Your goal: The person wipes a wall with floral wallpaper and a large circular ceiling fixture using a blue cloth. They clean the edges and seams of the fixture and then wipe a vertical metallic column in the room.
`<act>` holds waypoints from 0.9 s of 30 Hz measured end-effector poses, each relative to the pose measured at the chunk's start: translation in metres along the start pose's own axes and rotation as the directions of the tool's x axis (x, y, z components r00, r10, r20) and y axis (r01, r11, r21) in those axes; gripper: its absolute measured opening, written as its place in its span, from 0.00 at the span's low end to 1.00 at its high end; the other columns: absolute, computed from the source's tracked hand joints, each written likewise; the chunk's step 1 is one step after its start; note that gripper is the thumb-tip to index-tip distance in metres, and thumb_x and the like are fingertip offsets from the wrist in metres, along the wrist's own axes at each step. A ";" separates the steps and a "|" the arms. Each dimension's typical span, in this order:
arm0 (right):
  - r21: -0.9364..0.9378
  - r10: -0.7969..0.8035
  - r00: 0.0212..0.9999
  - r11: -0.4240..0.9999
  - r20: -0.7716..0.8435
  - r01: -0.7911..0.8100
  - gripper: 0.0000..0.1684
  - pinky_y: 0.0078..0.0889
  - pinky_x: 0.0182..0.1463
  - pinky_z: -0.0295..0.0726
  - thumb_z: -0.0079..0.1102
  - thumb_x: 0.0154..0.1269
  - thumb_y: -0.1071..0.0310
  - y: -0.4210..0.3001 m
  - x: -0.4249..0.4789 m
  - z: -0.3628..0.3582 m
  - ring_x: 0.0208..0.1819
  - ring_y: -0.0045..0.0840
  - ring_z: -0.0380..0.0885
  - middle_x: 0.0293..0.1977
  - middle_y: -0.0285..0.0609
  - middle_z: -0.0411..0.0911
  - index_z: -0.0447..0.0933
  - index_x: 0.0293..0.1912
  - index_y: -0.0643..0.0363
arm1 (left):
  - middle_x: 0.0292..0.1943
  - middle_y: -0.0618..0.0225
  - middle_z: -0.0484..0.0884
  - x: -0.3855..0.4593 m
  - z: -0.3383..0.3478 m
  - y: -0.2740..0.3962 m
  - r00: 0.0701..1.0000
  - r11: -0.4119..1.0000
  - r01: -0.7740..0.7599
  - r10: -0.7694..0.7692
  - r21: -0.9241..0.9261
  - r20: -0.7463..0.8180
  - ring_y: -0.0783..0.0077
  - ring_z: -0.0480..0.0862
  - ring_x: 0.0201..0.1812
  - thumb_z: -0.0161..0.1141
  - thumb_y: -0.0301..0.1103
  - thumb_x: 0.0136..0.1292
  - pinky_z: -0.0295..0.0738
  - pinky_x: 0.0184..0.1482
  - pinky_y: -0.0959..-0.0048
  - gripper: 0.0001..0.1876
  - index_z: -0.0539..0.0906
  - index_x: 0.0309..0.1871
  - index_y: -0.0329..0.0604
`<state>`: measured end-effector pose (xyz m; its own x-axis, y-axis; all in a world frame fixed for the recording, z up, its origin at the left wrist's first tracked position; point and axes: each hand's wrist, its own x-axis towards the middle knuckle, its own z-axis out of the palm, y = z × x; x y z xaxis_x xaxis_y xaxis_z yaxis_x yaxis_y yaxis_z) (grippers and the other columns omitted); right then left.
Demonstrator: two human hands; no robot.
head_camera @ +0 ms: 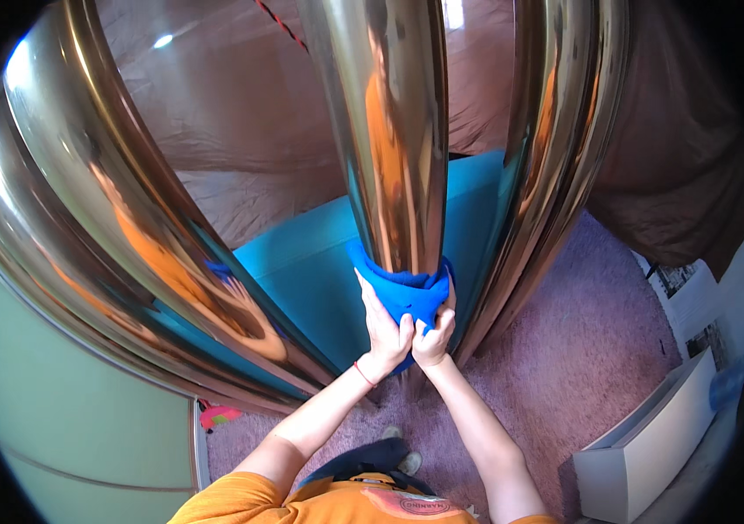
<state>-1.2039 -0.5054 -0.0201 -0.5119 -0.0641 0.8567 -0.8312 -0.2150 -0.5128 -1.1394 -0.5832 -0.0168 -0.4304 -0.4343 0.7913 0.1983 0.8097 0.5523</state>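
A blue cloth point(404, 295) is wrapped around the lower part of a shiny gold-coloured metal column point(404, 164) in front of me. My left hand point(386, 331) grips the cloth from the left side, with a thin red band at the wrist. On the right side, my right hand point(436, 331) holds the cloth with bent fingers, close beside the left. The cloth hides part of the fingertips. The column surface reflects an orange shirt and arms.
More shiny metal columns stand at left point(116, 196) and right point(555, 150). Behind is a teal padded panel point(300, 262) and brown sheeting point(234, 98). A white open box point(660, 445) sits at lower right on purple carpet point(562, 347); a pale green panel point(83, 399) is at left.
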 end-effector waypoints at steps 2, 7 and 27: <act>0.005 0.002 1.000 1.000 -0.001 -0.002 0.23 0.51 0.67 0.64 0.52 0.69 0.57 -0.008 0.011 0.001 0.66 0.57 0.62 0.67 0.64 0.58 0.60 0.51 0.65 | 0.64 0.39 0.64 0.013 -0.001 0.013 0.998 0.999 0.006 -0.010 -0.048 -0.067 0.45 0.71 0.62 0.48 0.55 0.67 0.64 0.64 0.57 0.46 0.41 0.72 0.25; -0.052 -0.146 0.989 0.988 -0.022 0.145 0.16 0.40 0.54 0.77 0.58 0.64 0.65 -0.056 0.105 0.008 0.56 0.56 0.74 0.66 0.67 0.59 0.61 0.38 0.62 | 0.71 0.36 0.54 0.089 -0.013 0.060 0.979 0.957 -0.020 -0.039 -0.289 -0.200 0.38 0.59 0.70 0.48 0.51 0.65 0.56 0.69 0.55 0.43 0.49 0.73 0.27; -0.187 -0.510 0.850 0.855 -0.134 0.483 0.29 0.42 0.55 0.77 0.59 0.66 0.71 -0.154 0.288 0.044 0.52 0.43 0.77 0.49 0.57 0.75 0.62 0.63 0.67 | 0.73 0.37 0.50 0.282 -0.085 0.161 0.735 0.811 -0.578 0.566 0.091 -0.374 0.32 0.55 0.71 0.50 0.29 0.67 0.57 0.69 0.51 0.26 0.66 0.69 0.42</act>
<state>-1.2136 -0.5336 0.3086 -0.0406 0.1856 0.9818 -0.9988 -0.0327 -0.0351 -1.1543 -0.6087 0.3178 0.1254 -0.0088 0.9921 0.3290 0.9437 -0.0332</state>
